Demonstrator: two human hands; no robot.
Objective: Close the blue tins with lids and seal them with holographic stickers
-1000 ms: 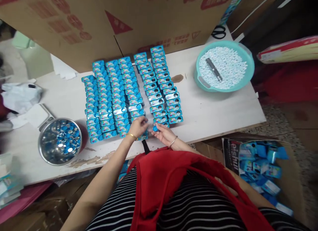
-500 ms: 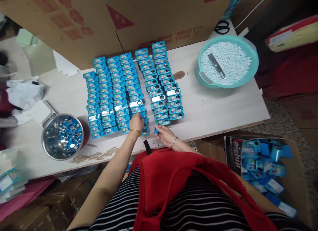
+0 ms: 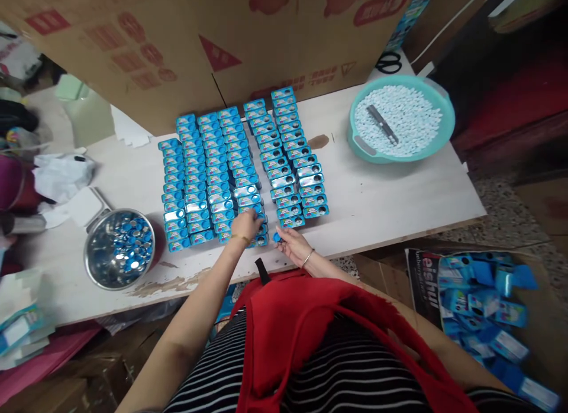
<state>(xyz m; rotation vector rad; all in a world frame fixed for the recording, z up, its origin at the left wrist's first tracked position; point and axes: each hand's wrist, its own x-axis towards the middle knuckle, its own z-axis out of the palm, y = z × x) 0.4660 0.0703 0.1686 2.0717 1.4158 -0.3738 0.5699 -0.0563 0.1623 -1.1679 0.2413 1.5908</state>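
Small blue tins (image 3: pixel 193 188) stand in columns on the white table, several topped with round blue caps. My left hand (image 3: pixel 247 225) is over the front part of the fourth column from the left, fingers bent together at the cap end of a tin; whatever is under the fingertips is hidden. Just to its right, my right hand (image 3: pixel 293 246) pinches a blue cap (image 3: pixel 277 236) between thumb and fingers. In the two right-hand columns, tins (image 3: pixel 290 210) show open round holes, with white pieces visible in some of the front ones.
A metal pot (image 3: pixel 95 262) of loose caps stands at the left. To the right is a turquoise basin (image 3: pixel 377 157) of white pieces with a dark tool (image 3: pixel 382 125) on top. A large carton (image 3: pixel 177 22) backs the table; a box of blue packages (image 3: pixel 488 318) sits below right.
My left hand has moved slightly towards me along the fourth column, uncovering another capped tin. My right hand still holds its cap. The whole view has shifted a little.
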